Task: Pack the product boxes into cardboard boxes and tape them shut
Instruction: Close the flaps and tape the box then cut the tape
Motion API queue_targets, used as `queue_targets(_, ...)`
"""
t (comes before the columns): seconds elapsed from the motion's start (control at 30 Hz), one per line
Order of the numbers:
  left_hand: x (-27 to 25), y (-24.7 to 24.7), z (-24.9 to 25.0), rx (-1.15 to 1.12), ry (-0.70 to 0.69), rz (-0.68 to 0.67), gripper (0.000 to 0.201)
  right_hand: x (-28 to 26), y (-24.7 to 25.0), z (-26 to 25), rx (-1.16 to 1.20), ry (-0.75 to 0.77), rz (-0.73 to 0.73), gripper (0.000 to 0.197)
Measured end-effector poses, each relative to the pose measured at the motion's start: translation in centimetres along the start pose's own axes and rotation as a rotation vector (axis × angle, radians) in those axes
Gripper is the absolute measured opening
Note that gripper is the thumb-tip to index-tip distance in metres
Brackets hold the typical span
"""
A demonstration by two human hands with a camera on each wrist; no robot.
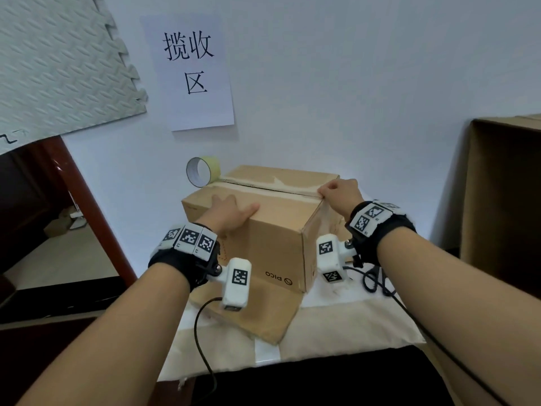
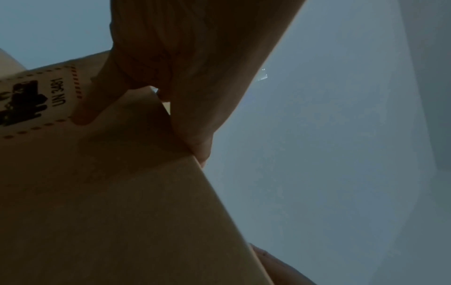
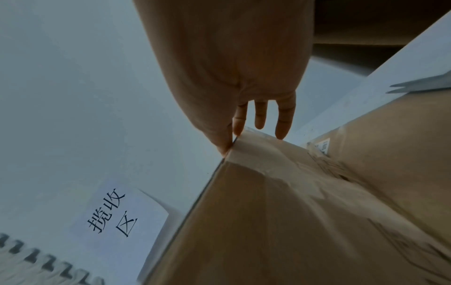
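A brown cardboard box (image 1: pixel 278 230) with a PICO logo stands on the table, its top flaps down. Clear tape (image 1: pixel 263 187) runs along the top seam from a tape roll (image 1: pixel 202 171) standing at the box's back left corner. My left hand (image 1: pixel 231 213) lies flat on the near top flap, fingers spread. In the left wrist view the thumb (image 2: pixel 85 108) reaches down the box side (image 2: pixel 97 192). My right hand (image 1: pixel 339 191) is at the right end of the seam. Its straight fingers (image 3: pixel 284 123) press the tape end (image 3: pixel 263 154) onto the box's right side (image 3: pixel 268 221).
A flattened cardboard sheet (image 1: pixel 263 315) lies under the box on the cloth-covered table (image 1: pixel 351 326). Black-handled scissors (image 1: pixel 377 278) lie to the right of the box. A tall open carton (image 1: pixel 503 200) stands at far right. A paper sign (image 1: pixel 190 68) hangs on the wall behind.
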State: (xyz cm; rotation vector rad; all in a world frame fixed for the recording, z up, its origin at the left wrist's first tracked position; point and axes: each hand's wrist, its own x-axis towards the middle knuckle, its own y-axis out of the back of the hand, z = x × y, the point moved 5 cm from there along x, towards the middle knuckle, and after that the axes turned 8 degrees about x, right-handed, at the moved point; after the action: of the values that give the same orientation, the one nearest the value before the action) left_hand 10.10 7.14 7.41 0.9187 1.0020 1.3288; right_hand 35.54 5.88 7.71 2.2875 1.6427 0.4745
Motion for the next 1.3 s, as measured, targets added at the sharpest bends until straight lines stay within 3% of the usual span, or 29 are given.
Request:
queue_targets(0.1,0.1,0.2,0.3,0.093,-0.018,-0.010,0.082,1.6,0.1,0.9,0.043,-0.048,-0.025,0.034)
queue_targets(0.17,0.3,1.9,-0.2,0.157,-0.068,0.013,0.072,2.3,-0.1,1.3,0.095,-0.059,-0.026,0.030)
queue_targets(0.27,1.4,6.4,-3.2,0.012,0.018,0.247,0.057,2.8,-0.9,1.6,0.129,-0.035,0.010,0.029)
queue_targets(0.33,2.6,7.1,-5.7,-0.041,0.087,0.314,0.051,2.7,-2.1,1.9,0.160,-0.036,0.032,0.029)
queue_targets(0.53,5.3,3.8,-5.7,-0.280,0.066,0.225,0.042,4.0,-3.3,2.0,0.169,-0.002,0.092,0.030)
queue_targets(0.8,8.7,5.9,-5.0,-0.150,0.079,0.298,0.046,4.1,-3.6,2.6,0.106,0.050,0.091,0.028)
queue_targets(0.97,9.3,6.9,-3.0,-0.348,0.067,0.102,0.045,4.3,-3.8,2.7,0.093,0.066,0.077,0.032)
queue_targets(1.07,9.0,7.0,-1.9,-0.117,0.022,0.148,0.056,4.5,-3.7,2.8,0.098,0.064,0.067,0.035)
queue_targets(1.17,9.4,7.1,-1.9,-0.293,0.032,0.211,0.061,4.7,-3.8,2.9,0.103,0.065,0.058,0.036)
queue_targets(1.23,9.9,6.8,-2.3,-0.375,0.007,0.258,0.055,4.8,-3.8,2.9,0.104,0.064,0.056,0.038)
queue_targets(1.3,10.1,6.7,-2.0,-0.424,0.034,0.199,0.025,4.7,-3.8,2.9,0.108,0.059,0.055,0.039)
